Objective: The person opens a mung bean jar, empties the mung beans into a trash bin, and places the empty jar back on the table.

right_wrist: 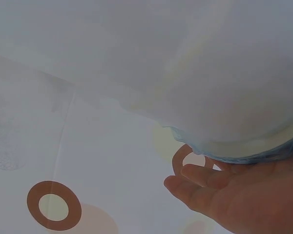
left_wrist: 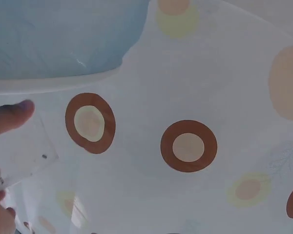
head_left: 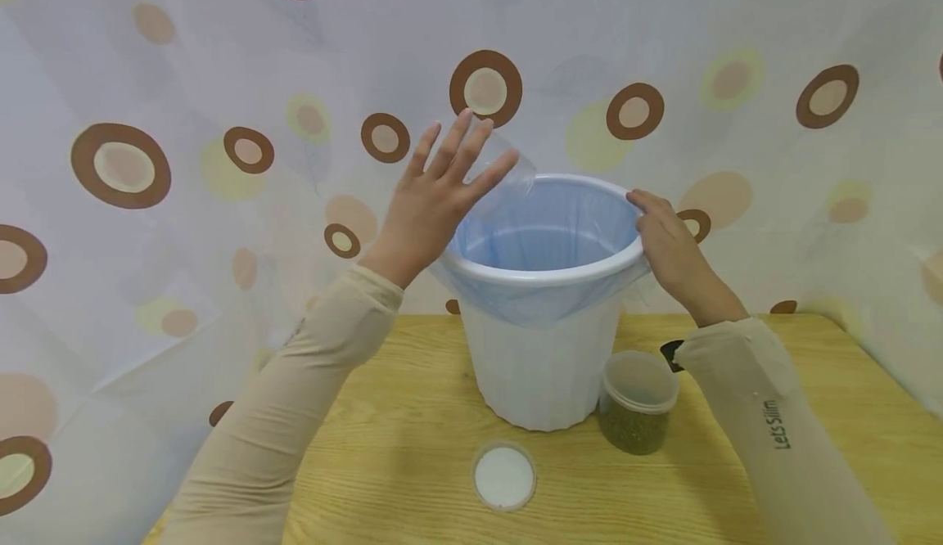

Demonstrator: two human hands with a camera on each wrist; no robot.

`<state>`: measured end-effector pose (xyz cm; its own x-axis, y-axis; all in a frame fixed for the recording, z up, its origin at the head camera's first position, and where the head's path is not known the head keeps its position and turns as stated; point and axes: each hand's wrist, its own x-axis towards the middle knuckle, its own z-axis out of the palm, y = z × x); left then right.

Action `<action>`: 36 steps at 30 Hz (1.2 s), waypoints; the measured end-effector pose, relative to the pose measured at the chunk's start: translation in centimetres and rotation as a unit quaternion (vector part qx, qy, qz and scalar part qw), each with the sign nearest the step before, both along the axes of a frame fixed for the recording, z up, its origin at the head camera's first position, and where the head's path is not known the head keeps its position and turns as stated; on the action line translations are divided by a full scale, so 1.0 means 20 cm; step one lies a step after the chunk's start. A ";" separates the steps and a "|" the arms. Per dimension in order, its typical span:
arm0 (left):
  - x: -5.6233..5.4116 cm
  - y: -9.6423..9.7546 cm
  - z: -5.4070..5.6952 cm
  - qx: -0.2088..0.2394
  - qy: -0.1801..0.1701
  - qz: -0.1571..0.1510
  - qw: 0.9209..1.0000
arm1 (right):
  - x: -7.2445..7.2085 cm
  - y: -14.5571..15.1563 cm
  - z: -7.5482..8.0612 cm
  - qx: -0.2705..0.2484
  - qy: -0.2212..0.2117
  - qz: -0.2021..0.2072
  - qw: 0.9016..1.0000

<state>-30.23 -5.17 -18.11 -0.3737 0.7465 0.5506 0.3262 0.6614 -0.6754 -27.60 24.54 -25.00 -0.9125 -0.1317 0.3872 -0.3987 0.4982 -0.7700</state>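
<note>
A clear plastic container (head_left: 508, 170) is tilted over the left side of a white bin (head_left: 545, 357). My left hand (head_left: 436, 193) holds it, fingers spread around it from above. In the left wrist view, a few dark specks cling to the clear container (left_wrist: 27, 153) between thumb and fingers. A blue bag (head_left: 541, 230) lines the bin and folds out over its rim. My right hand (head_left: 674, 254) rests against the rim's right side. The right wrist view shows the right hand's fingers (right_wrist: 200, 185) extended below the bagged rim; the thumb is hidden there.
Beside the bin's base, a clear tub (head_left: 637, 404) stands uncovered with green dried bits in its lower half. In front lies a small round piece with a white centre (head_left: 504, 477). They stand on a wood-grain table (head_left: 412, 430), with a circle-patterned sheet (head_left: 295, 46) behind.
</note>
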 end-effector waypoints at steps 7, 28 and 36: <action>0.03 -0.03 0.06 0.039 -0.094 0.045 0.994 | 0.00 0.00 0.00 0.005 -0.002 -0.004 1.000; 0.03 -0.04 0.06 0.044 -0.077 0.037 0.995 | 0.01 -0.02 0.01 0.004 -0.010 -0.014 1.000; 0.04 -0.03 0.05 0.086 -0.059 0.021 0.994 | 0.01 -0.01 0.01 0.007 -0.001 -0.015 1.000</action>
